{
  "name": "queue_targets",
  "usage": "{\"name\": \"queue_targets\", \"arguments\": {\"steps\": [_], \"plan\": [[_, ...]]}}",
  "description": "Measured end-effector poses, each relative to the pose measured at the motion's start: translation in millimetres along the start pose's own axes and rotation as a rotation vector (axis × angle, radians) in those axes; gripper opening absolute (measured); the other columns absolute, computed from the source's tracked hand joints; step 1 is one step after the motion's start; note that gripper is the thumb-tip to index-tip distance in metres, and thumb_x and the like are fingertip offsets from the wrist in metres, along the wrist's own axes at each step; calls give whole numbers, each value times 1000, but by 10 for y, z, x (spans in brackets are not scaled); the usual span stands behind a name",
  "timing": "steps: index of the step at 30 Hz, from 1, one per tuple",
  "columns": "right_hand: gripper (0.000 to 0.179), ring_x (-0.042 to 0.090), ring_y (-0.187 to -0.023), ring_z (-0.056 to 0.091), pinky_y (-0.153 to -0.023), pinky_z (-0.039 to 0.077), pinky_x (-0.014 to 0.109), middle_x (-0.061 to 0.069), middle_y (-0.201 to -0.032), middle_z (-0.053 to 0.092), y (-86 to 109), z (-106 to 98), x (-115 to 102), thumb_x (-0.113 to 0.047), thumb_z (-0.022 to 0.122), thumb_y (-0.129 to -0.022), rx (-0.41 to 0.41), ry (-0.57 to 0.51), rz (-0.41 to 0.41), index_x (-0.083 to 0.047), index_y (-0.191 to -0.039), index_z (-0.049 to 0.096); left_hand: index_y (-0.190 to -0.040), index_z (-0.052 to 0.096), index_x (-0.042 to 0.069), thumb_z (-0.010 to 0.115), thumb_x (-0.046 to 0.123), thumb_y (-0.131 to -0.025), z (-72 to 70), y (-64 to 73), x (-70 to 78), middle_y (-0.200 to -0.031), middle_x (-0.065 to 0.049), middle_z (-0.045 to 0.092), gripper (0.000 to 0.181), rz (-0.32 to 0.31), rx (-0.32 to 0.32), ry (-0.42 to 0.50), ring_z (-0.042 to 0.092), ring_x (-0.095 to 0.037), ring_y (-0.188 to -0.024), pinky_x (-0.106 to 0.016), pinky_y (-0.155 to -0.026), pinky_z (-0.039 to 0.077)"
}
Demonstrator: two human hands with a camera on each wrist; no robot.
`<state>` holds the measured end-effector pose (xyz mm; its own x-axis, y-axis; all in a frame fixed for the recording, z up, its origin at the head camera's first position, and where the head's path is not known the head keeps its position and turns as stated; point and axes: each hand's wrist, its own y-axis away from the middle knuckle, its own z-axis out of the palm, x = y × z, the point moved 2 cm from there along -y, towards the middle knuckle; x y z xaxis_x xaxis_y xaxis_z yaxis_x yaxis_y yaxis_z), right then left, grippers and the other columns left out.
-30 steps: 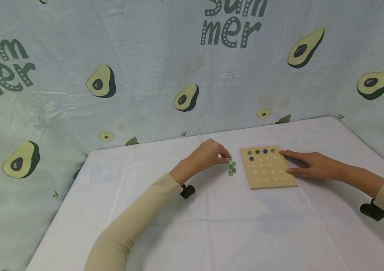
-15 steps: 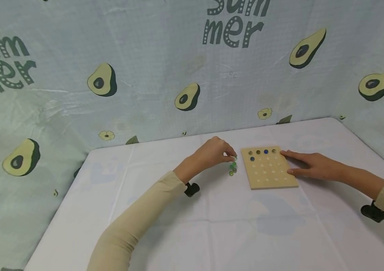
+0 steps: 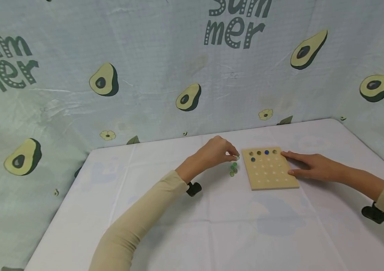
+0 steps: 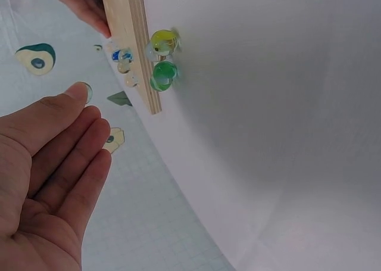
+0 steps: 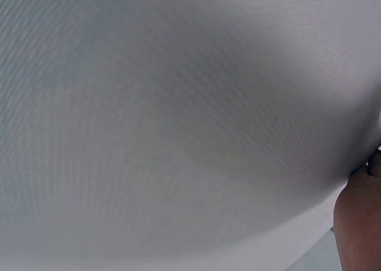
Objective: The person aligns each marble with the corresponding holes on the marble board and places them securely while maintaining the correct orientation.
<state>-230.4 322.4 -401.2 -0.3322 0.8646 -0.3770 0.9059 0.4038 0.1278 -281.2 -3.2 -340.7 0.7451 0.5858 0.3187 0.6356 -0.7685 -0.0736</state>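
1. Marbles [image 3: 253,160] of smooth glass, in the head view, sit in the small round hollows of a flat, squarish board [image 3: 271,184] of pale wood: four along the far row, one at the left end of the next. Just beside its left edge, a loose cluster of green marbles [image 3: 235,171] lies on the counter [image 3: 164,244], which is covered in softly creased white cloth [image 3: 208,244]. The left hand [image 3: 216,151] hangs above them, thumb and forefinger pinching a pale marble [image 3: 237,157]. The right hand [image 3: 317,165] is spread, with straight forefinger and thumb touching the board's right edge. Both sleeves [image 3: 144,210] are tan fabric. Behind stands a wrinkled, faintly shiny sheet [image 3: 144,56] printed with avocados and lettering.

2. Left wrist view: a translucent, greenish-clear rim of the pinched marble shows at the thumb tip; the other fingers bend loosely. The board's side shows layered, striped plywood. Swirled yellow and green glass balls rest near it.

3. Right wrist view: dim, finely ribbed cloth fills most of it. Only part of the right hand enters at the lower right, so its grip cannot be told from this angle.
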Motion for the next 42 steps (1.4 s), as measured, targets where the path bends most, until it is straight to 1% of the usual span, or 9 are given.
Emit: {"name": "queue_targets", "arguments": {"steps": [4, 11, 17, 21, 26, 31, 36, 42], "plan": [[79, 54, -138, 39, -104, 38, 68, 30, -155, 37, 5, 10, 14, -52, 65, -96, -3, 16, 1, -9, -156, 39, -110, 81, 11, 76, 20, -93, 0, -15, 15, -105, 0, 78, 20, 0, -4, -1, 71, -9, -98, -17, -82, 53], [78, 54, -137, 39, -103, 38, 68, 30, -154, 38, 14, 13, 14, -51, 66, -96, 1, 23, -5, -9, -156, 40, -111, 80, 11, 75, 21, -94, -8, -49, 78, -106, 0, 78, 20, 23, -10, 0, 71, -9, -99, -16, -83, 53], [79, 54, -138, 39, -104, 37, 69, 29, -155, 37, 18, 14, 6, -53, 65, -96, 4, 7, -3, -9, -157, 39, -111, 80, 12, 75, 21, -94, -9, -77, 110, -107, 1, 78, 20, 8, -13, 6, 71, -9, -99, -16, -81, 52], [79, 53, -139, 38, -105, 36, 69, 28, -156, 37, 10, 16, 14, -55, 64, -96, 4, 2, 4, -9, -156, 40, -112, 80, 12, 75, 20, -94, -3, -105, 138, -108, 1, 78, 20, 10, -19, 10, 70, -8, -98, -15, -80, 52], [79, 55, -137, 39, -103, 38, 69, 30, -155, 38, 22, 17, 32, -53, 65, -96, -4, 14, 2, -10, -156, 39, -113, 80, 13, 75, 21, -94, 9, -153, 184, -109, 2, 77, 21, 21, -19, -4, 70, -7, -98, -14, -81, 51], [79, 54, -138, 39, -104, 37, 69, 29, -156, 37, 29, 13, 21, -53, 65, -96, 2, 2, 3, -10, -156, 40, -113, 80, 13, 75, 21, -94, 27, -193, 220, -110, 2, 77, 21, 22, -23, -13, 70, -6, -97, -12, -80, 51], [79, 53, -139, 38, -105, 36, 69, 27, -157, 36, 32, 16, 25, -55, 63, -96, 6, 4, 9, -10, -157, 39, -113, 80, 13, 74, 22, -95, 43, -220, 245, -109, 2, 77, 21, 27, -27, -12, 70, -5, -96, -12, -79, 50], [80, 55, -138, 39, -104, 37, 69, 29, -156, 37, 20, 7, 20, -54, 64, -96, -2, 20, 6, -9, -157, 38, -113, 80, 14, 74, 23, -95, 70, -259, 264, -108, 3, 77, 21, 28, -23, -8, 69, -4, -96, -11, -78, 49]]}}
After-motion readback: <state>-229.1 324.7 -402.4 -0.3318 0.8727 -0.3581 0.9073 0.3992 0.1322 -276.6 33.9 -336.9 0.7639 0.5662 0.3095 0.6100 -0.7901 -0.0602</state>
